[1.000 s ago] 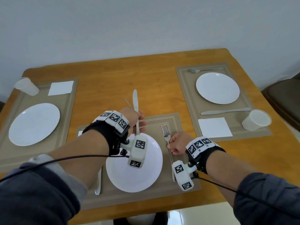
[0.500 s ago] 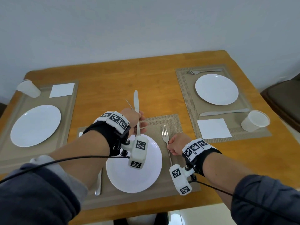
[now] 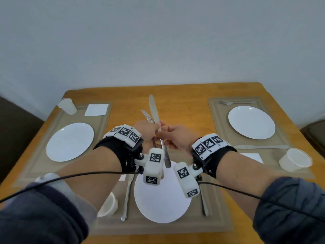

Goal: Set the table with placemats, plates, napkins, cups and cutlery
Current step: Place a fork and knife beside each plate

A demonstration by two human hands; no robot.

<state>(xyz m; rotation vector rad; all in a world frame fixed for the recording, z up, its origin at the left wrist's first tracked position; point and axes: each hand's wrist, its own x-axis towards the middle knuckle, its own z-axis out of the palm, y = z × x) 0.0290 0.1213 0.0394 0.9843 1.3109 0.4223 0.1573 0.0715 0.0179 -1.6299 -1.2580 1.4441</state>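
My left hand (image 3: 146,132) grips a silver knife (image 3: 153,110) and a fork (image 3: 148,118) upright above the near plate (image 3: 161,196). The fingertips of my right hand (image 3: 177,138) pinch the same knife just below the blade, right beside my left fingers. On the near placemat (image 3: 216,217) the plate has a knife (image 3: 127,198) to its left, a fork (image 3: 203,203) to its right and a white cup (image 3: 109,206) at the left. The left placemat (image 3: 35,148) carries a plate (image 3: 70,141), a napkin (image 3: 96,110) and a cup (image 3: 67,105), with no cutlery visible.
The right placemat (image 3: 218,124) bears a plate (image 3: 251,122), a fork (image 3: 237,102), a knife (image 3: 260,147), a napkin (image 3: 254,157) and a cup (image 3: 295,160). The wooden table (image 3: 184,106) stands against a pale wall. A dark chair (image 3: 314,136) sits at the right.
My right hand let go of the fork on the near placemat and rose to meet my left hand at the held knife. The view has pulled back and tilted up.
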